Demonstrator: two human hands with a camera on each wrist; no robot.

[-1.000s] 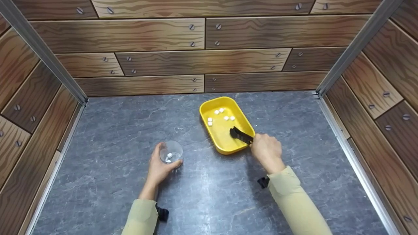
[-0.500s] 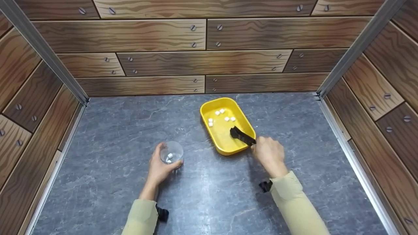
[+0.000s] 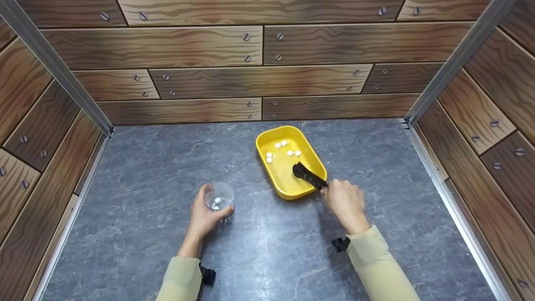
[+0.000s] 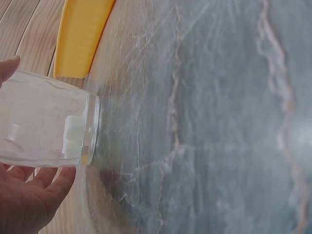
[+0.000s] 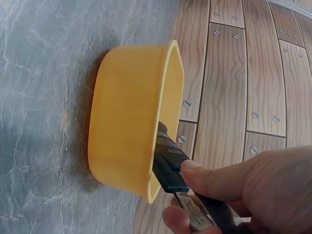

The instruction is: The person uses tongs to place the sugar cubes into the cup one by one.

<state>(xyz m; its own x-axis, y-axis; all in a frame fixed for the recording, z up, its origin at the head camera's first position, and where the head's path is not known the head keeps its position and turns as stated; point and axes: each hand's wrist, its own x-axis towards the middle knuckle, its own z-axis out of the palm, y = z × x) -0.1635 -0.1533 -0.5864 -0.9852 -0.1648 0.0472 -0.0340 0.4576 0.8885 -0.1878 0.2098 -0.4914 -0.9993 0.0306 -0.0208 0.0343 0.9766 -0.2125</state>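
My left hand (image 3: 205,215) grips a clear cup (image 3: 225,191) standing on the grey marbled surface, thumb on one side and fingers on the other. A few small white cubes (image 4: 73,136) lie at its bottom. With my right hand (image 3: 345,202) I hold black tongs (image 3: 310,175) by their handles, thumb pressed on top in the right wrist view. The tongs slant over the near right rim of a yellow tray (image 3: 288,193), their tips low inside it. Several white cubes (image 3: 290,153) rest in the tray's far half, apart from the tips. Whether the tips pinch anything is hidden.
Wood-patterned panels (image 3: 200,81) rise at the back and on both sides. Metal strips (image 3: 449,209) edge the surface, and metal posts (image 3: 79,83) stand in the corners. Each wrist carries a black camera mount (image 3: 207,275).
My right hand has drawn slightly back toward me, and the tongs lie a little lower over the tray rim. Left hand, cup and cubes have stayed put.
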